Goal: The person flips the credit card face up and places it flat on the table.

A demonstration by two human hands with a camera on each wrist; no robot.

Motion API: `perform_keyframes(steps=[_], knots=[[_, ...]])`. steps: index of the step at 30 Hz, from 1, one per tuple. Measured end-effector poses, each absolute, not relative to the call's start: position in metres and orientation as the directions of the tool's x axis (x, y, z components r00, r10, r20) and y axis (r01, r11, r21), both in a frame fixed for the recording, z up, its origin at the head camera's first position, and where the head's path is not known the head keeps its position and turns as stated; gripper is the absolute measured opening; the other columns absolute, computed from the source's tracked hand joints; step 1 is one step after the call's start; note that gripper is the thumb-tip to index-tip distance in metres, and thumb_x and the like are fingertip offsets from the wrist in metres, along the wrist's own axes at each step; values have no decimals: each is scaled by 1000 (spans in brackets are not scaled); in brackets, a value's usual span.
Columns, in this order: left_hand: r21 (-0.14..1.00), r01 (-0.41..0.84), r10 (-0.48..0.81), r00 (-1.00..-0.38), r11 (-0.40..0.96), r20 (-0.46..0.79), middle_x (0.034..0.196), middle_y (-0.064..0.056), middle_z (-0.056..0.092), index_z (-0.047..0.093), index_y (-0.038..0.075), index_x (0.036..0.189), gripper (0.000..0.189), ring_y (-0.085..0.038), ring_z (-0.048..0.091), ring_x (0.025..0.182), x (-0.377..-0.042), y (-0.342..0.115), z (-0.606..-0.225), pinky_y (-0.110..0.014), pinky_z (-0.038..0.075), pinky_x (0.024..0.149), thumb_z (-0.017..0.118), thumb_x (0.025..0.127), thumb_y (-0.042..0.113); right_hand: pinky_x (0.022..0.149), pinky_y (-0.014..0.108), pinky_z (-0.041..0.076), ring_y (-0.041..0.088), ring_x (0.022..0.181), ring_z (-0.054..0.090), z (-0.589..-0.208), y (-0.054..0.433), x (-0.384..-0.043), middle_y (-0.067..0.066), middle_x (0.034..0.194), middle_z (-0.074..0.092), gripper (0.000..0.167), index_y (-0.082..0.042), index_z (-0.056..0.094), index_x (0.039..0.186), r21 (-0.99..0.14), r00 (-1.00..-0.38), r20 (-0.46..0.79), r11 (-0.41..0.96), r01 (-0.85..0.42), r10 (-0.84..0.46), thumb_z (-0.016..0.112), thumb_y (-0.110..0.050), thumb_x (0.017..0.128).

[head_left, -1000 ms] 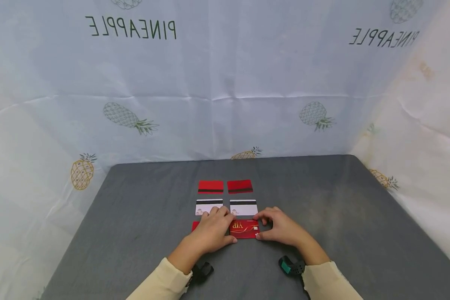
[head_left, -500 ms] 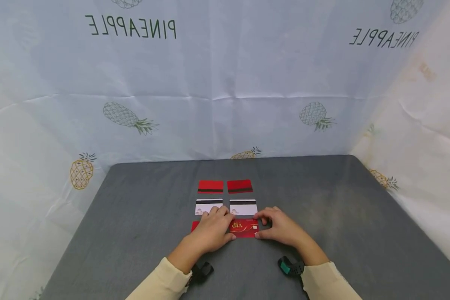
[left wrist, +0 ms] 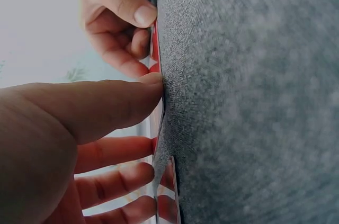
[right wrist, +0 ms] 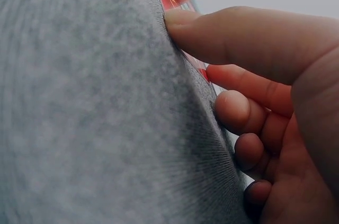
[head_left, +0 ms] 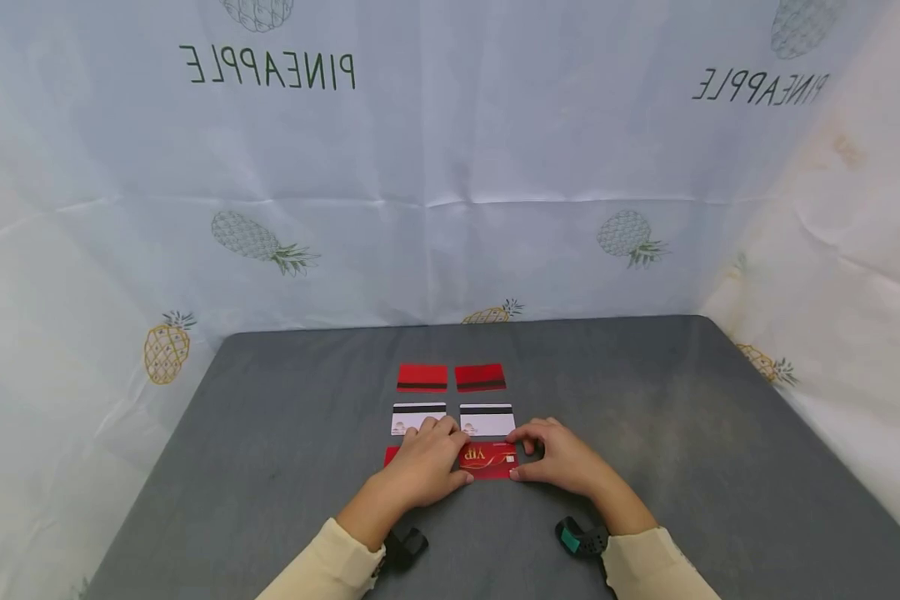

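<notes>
One VIP card on grey tabletop, pineapple-print cloth behind.

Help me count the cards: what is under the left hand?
In the head view, a red card pokes out beneath the left hand, only its left end visible; the rest is hidden. The fingers overlap a white card. Anything else there is covered.

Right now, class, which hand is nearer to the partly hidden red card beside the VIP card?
Left: the left hand hides part of that red card; the right hand is farther, at the right edge of the VIP card.
</notes>
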State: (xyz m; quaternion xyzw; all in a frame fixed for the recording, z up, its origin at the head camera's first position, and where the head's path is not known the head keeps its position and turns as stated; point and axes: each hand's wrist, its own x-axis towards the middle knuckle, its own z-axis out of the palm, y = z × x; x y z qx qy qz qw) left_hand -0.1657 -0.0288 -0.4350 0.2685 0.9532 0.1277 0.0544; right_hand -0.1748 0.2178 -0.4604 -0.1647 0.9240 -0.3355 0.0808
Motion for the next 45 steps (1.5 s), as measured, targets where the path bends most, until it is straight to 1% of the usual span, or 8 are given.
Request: perform_keyframes(steps=[9,12,16,21,28,36,40,45], knots=[[368,495,524,-851,787,25,111,0,66,67,15,122,41,-22,57,102,-175,-37,-437,-46,46,80,72,87,36,69,25,39,12,85,45,-464,215,-175,-9,79,52,39,-19,70,103,-657,-922,-47,708,-261,-384,86,-36,72],[420,466,497,-867,779,40,111,-2,68,67,15,122,38,-23,59,104,-186,-40,-435,-48,47,84,71,88,33,70,25,39,11,84,45,-464,213,-176,-9,80,53,38,-19,70,103,-663,-917,-48,699,-267,-397,86,-36,73],[454,418,448,-893,787,45,117,-5,65,66,13,124,43,-23,58,109,-198,-40,-434,-49,47,92,76,86,30,69,26,40,12,86,46,-466,210,-177,-9,81,53,38,-20,70,104,-673,-911,-72,694,-256,-406,86,-37,73],[446,377,422,-906,811,-2,120,-7,64,64,11,127,51,-25,57,112,-204,-41,-440,-49,46,97,79,82,30,70,27,39,14,87,46,-467,204,-176,-7,80,54,37,-21,70,104,-675,-899,-99,693,-254,-426,85,-37,74],[427,352,398,-917,833,-20,114,-9,64,65,8,124,52,-26,58,107,-205,-43,-446,-51,46,95,80,80,32,70,27,39,13,85,47,-462,200,-178,-7,80,55,35,-20,70,104,-688,-890,-93,675,-267,-447,83,-37,76],[391,381,414,-910,838,0,112,-6,63,66,9,124,52,-23,59,105,-211,-37,-435,-49,47,91,80,80,34,55,24,41,7,60,47,-451,205,-188,-3,74,54,30,-13,67,105,-756,-893,-110,620,-209,-436,74,-35,86],[351,414,442,-897,840,2,109,-4,63,66,11,124,53,-20,59,102,-214,-30,-432,-46,47,88,80,80,36,55,24,40,10,61,47,-444,207,-199,-1,76,54,38,-8,65,113,-738,-918,-92,645,-196,-385,74,-33,86],[322,445,471,-882,836,-5,109,-3,62,66,12,124,52,-18,58,102,-218,-24,-432,-46,47,87,79,81,39,58,26,40,14,68,48,-440,207,-213,0,82,54,54,-5,63,126,-672,-947,-118,726,-146,-299,80,-27,79]])
